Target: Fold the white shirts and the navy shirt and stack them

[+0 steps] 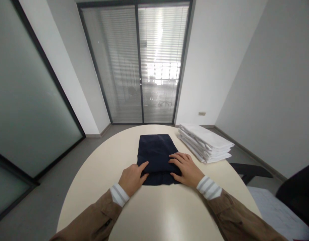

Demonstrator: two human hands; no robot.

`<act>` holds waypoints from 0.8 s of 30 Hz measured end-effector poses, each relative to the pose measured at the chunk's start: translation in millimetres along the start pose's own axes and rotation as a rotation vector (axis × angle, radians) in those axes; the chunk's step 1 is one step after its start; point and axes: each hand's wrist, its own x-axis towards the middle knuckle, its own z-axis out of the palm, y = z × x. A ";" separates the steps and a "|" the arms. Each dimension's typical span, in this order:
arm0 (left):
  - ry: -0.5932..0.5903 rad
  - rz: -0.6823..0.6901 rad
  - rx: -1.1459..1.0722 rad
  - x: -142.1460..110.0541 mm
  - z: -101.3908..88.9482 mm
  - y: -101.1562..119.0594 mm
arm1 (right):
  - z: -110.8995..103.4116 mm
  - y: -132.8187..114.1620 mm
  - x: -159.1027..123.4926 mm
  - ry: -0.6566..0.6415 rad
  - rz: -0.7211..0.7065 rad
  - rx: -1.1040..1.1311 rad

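Note:
A folded navy cloth (155,147), perhaps a garment, lies flat on the round table. A fold runs across it near its front edge, with a narrower strip showing below. My left hand (133,177) grips the cloth's near left edge, its index finger on top and its thumb at the fold; the other fingers are mostly hidden. On the near right side, my right hand (186,169) rests with fingers stretched out over the top layer and the thumb down by the front fold.
A stack of folded white cloths (207,140) sits at the table's right edge. The pale round table (94,187) carries both cloth piles. A black chair (297,190) stands at the right, with a white printed sheet (277,207) beside it. Glass doors with blinds (126,67) are behind.

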 end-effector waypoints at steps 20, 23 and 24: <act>0.198 0.448 -0.158 -1.3 10.7 16.9 | 13.5 -23.8 13.9 -0.012 -0.004 -0.097; 0.207 0.406 -0.172 -1.6 11.9 16.4 | 14.9 -29.4 18.1 0.028 -0.019 -0.141; 0.207 0.396 -0.176 -1.6 12.2 16.0 | 14.3 -30.2 18.8 0.059 -0.025 -0.156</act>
